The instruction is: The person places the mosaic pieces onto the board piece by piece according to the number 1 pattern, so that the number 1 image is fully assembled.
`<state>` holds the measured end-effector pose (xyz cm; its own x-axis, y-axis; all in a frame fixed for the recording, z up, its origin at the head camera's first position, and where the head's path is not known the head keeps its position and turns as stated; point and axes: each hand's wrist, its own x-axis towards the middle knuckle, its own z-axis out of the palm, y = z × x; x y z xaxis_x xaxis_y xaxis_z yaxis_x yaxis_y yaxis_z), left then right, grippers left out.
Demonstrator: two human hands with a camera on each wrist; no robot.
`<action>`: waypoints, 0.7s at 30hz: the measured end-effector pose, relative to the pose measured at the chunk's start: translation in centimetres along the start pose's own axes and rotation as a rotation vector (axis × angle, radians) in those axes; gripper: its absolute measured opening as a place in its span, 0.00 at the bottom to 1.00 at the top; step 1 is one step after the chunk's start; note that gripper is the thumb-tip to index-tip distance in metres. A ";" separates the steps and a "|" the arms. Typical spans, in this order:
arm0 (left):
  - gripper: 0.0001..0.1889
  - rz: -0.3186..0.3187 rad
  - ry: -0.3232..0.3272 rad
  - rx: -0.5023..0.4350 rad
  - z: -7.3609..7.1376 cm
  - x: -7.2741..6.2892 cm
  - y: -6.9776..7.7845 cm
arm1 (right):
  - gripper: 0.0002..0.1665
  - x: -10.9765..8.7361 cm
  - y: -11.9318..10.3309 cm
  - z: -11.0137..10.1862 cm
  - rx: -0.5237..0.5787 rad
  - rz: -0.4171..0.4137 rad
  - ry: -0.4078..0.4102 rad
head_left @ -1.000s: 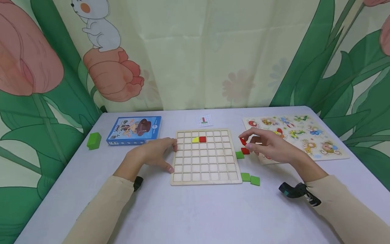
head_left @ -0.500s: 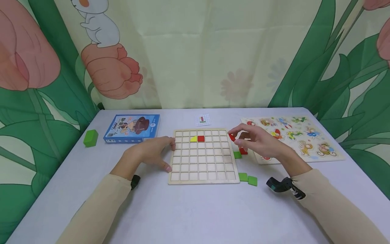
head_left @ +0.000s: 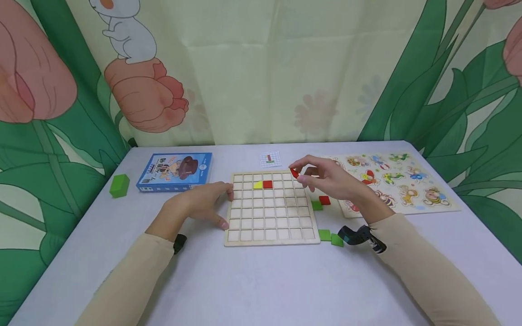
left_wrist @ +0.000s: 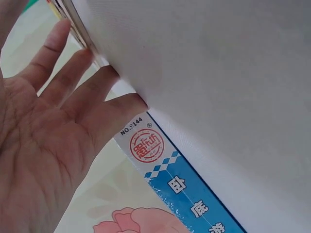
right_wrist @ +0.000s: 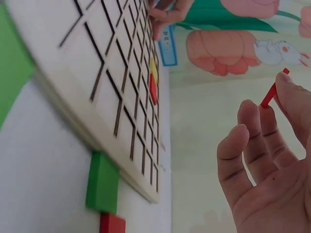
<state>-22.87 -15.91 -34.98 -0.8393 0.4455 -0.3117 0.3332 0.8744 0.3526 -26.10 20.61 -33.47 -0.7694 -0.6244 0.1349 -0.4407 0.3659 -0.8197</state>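
Observation:
A wooden grid board [head_left: 271, 222] lies on the table. Straight fingers of my left hand [head_left: 197, 203] touch its left edge, the thumb near the front corner. Between thumb and fingertip, my right hand [head_left: 332, 179] pinches a red tile [head_left: 294, 173], tilted above the board's far right corner. The right wrist view shows this held tile [right_wrist: 268, 95] edge-on. A yellow piece [head_left: 258, 184] and another red tile [head_left: 267, 184] sit side by side in cells of the second row from the back.
Right of the board lie a loose red tile [head_left: 324, 200] and several green tiles [head_left: 316, 205]. Behind it is a small pattern card [head_left: 270, 159]. A blue box [head_left: 175, 171] and green block [head_left: 119, 185] stand left; a picture puzzle board [head_left: 401, 185] lies right.
My right hand has carried the pinched red tile leftward, from beside the loose tiles to over the board's far right corner. My left hand keeps its place at the board's left edge.

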 end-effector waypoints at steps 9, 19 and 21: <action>0.37 0.001 0.003 -0.006 0.0 0.0 -0.4 | 0.20 2.2 -0.1 1.5 0.053 -0.016 -0.006; 0.37 0.007 -0.001 -0.026 1.0 0.3 -0.3 | 0.19 2.5 1.3 2.9 0.025 -0.039 -0.112; 0.37 0.009 0.013 -0.017 0.7 0.2 -0.4 | 0.19 3.0 1.3 3.2 0.009 -0.055 -0.107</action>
<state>-22.82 -16.01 -35.77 -0.8416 0.4510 -0.2970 0.3337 0.8668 0.3706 -27.50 17.01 -35.91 -0.6906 -0.7132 0.1198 -0.4761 0.3236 -0.8177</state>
